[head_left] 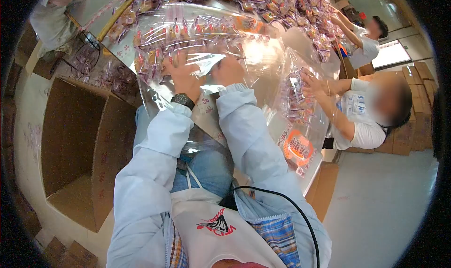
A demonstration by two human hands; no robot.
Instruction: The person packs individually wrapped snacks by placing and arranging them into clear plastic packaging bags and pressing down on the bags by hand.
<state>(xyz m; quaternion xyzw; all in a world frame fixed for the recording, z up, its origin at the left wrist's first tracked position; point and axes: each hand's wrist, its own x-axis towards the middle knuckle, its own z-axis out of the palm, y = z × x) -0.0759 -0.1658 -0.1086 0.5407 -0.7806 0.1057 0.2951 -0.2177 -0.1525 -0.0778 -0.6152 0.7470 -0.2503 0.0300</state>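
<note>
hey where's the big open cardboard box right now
In the head view, the box is on the person's left, beside the left sleeve, near purple packets.

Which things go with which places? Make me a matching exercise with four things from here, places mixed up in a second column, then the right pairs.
Things:
1. Wristwatch
2. Large cardboard box
3. Black cable
4. Pile of wrapped pieces

Places:
A. Heaped at the top of the picture
B. Curving across the light blue jacket
C. On the wrist of the left hand
D. Standing open at the left of the picture

Right pairs: 1-C, 2-D, 3-B, 4-A
</note>
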